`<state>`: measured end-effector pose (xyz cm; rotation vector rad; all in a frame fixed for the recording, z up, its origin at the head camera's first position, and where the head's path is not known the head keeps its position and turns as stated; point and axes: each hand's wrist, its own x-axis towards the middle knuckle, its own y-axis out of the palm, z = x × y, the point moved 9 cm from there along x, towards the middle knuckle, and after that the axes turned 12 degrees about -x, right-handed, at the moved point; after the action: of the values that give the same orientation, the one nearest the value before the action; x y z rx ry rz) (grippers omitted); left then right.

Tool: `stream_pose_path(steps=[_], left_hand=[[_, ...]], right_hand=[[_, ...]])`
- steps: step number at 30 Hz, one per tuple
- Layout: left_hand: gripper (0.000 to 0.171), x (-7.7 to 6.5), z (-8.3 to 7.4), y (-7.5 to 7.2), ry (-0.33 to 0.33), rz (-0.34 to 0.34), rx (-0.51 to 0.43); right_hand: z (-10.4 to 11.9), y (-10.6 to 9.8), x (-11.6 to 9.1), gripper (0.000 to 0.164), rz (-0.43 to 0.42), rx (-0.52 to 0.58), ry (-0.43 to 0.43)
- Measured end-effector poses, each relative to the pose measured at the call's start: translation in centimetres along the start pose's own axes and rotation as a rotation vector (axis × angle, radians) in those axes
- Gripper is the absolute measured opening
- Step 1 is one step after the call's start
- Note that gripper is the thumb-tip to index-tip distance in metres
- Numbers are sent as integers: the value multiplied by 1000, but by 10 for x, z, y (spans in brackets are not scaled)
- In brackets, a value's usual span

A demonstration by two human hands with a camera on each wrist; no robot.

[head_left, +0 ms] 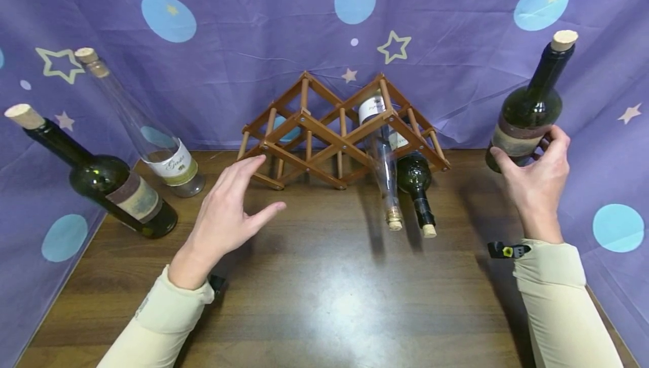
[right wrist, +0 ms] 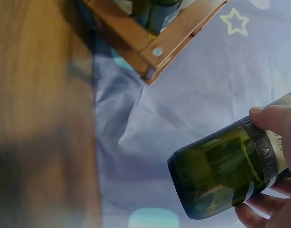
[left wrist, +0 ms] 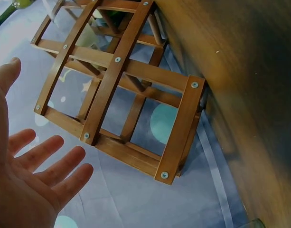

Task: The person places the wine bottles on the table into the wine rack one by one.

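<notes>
My right hand (head_left: 541, 185) grips a dark green wine bottle (head_left: 532, 106) around its label. The bottle is corked and upright with a slight tilt; in the right wrist view its base (right wrist: 202, 187) shows raised off the table. My left hand (head_left: 223, 210) holds nothing, its fingers extended and thumb spread, just left of the wooden wine rack (head_left: 304, 120). In the rack's right part lie a clear corked bottle (head_left: 387, 179) and a dark green corked bottle (head_left: 413, 173), necks toward me. The left wrist view shows the open palm (left wrist: 31, 190) beside the rack.
At the left of the wooden table (head_left: 304, 278) stand another dark green corked bottle (head_left: 96, 171) and a clear corked bottle (head_left: 137, 114) with a white label. A purple cloth (head_left: 253, 30) with stars and dots hangs behind and at the sides.
</notes>
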<state>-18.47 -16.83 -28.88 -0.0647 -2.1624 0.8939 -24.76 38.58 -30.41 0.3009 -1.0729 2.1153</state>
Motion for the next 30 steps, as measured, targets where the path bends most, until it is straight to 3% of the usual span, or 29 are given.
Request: stream_pose_path(steps=[12, 30], left_hand=[[94, 10, -9, -7, 27, -36, -15], [92, 21, -24, -11, 72, -68, -15]], right_hand=[[47, -23, -16, 78, -84, 14, -235], [88, -34, -36, 75, -139, -38, -454]])
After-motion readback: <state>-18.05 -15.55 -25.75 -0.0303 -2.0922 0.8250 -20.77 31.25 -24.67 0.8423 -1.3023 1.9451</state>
